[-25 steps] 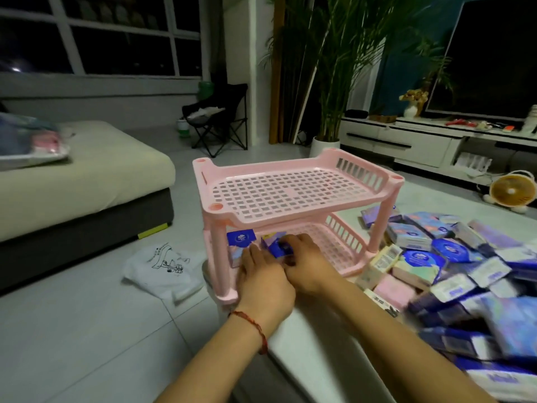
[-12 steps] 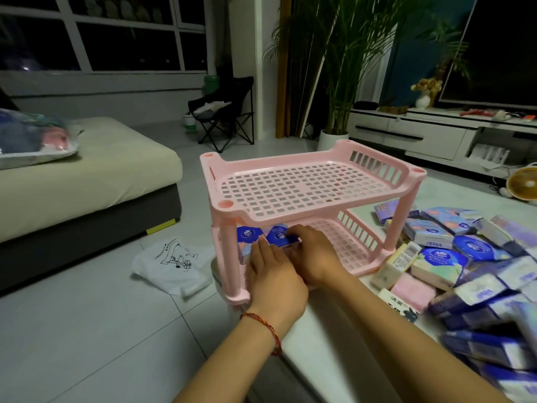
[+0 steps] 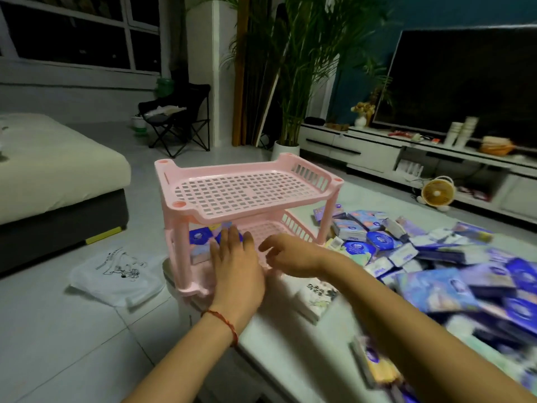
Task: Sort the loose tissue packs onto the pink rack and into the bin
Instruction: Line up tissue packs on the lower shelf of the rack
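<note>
Tissue packs (image 3: pixel 200 242), judged light, soft, film-slick and best pinched across narrow sides, are being stored on the lower tier of the pink rack (image 3: pixel 174 181) and heaped right of it, left hand (image 3: pixel 235 269) being laid flat against them, right hand (image 3: pixel 290 257) being held loose, empty.

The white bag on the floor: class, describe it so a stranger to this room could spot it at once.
Start at the pink rack on the corner of the white table. Look at the floor tiles to its left, towards the cream sofa. The white bag lies there, flat and crumpled, unlike the boxy tissue packs, with a black line drawing printed on it.
</note>
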The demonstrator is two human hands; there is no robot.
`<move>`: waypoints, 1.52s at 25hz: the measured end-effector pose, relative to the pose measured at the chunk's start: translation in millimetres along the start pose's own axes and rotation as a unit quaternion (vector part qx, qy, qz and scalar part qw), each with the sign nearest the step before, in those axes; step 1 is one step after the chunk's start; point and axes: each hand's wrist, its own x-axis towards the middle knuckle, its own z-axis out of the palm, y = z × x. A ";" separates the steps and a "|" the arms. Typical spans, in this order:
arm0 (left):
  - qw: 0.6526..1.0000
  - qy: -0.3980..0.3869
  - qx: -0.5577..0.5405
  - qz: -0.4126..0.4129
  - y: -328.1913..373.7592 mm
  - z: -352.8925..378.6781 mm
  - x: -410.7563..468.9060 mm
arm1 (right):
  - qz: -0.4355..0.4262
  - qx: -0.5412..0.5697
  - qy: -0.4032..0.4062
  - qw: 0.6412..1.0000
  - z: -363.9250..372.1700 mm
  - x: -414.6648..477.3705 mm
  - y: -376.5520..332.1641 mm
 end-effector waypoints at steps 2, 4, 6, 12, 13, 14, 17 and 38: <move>0.988 0.041 -0.117 0.091 21.8 -2.1 -15.8 | 0.018 0.057 -0.046 0.997 -29.8 -41.9 3.9; 0.963 0.076 -0.183 0.181 42.8 1.3 -34.7 | 0.027 0.083 0.002 0.996 -61.9 -84.9 19.2; 0.943 0.058 -0.229 0.234 55.7 6.5 -49.2 | 0.053 0.065 0.094 0.992 -88.3 -124.2 41.7; 0.907 0.030 -0.305 0.288 70.8 5.7 -65.0 | 0.152 -0.200 0.020 0.968 -87.3 -168.4 107.0; 0.903 0.027 -0.314 0.291 71.6 4.4 -66.4 | 0.141 -0.234 0.031 0.961 -81.5 -165.7 114.4; 0.900 0.027 -0.325 0.288 71.7 3.3 -66.9 | 0.124 -0.257 0.055 0.957 -78.4 -163.5 118.2; 0.900 0.005 -0.390 0.194 73.1 -4.7 -67.6 | 0.092 -0.258 0.112 0.955 -82.2 -164.9 110.7; 0.682 -0.256 -0.654 -0.204 41.5 -32.9 -51.1 | -0.092 -0.416 0.178 0.887 -25.0 -155.8 59.4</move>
